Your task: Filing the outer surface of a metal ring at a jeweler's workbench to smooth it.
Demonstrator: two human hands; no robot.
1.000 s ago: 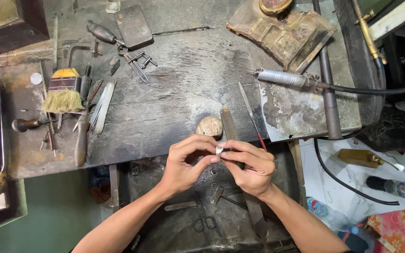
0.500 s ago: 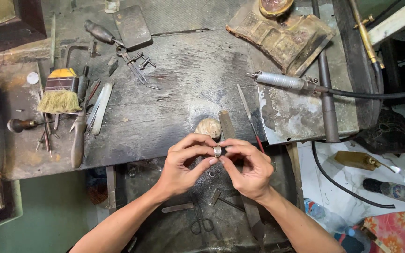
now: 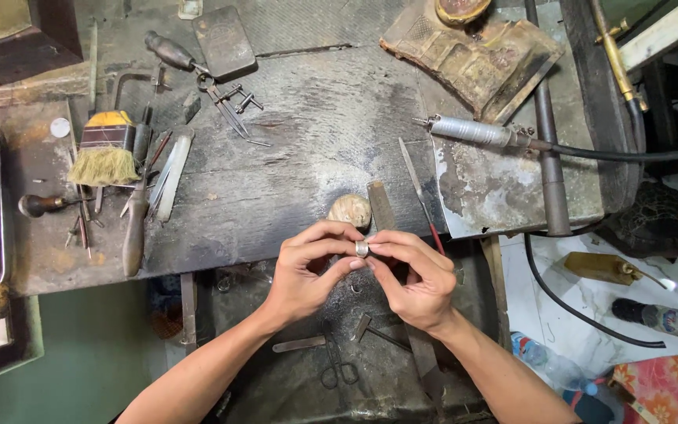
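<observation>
Silver ring, yellow-handled brush

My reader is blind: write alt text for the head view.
Two hands, left hand and right hand, pinch a small silver ring between fingertips at the edge of a worn workbench. A brush, files and a rotary handpiece lie on it.

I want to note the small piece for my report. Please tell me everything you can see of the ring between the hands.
The ring is a small band that looks like silvery metal, with a plain shiny outer face. It is held in the air just in front of the workbench edge, pinched between the fingertips of the left hand and the right hand. Its hole seems to face up toward the camera. Finer detail is too small to tell.
</observation>
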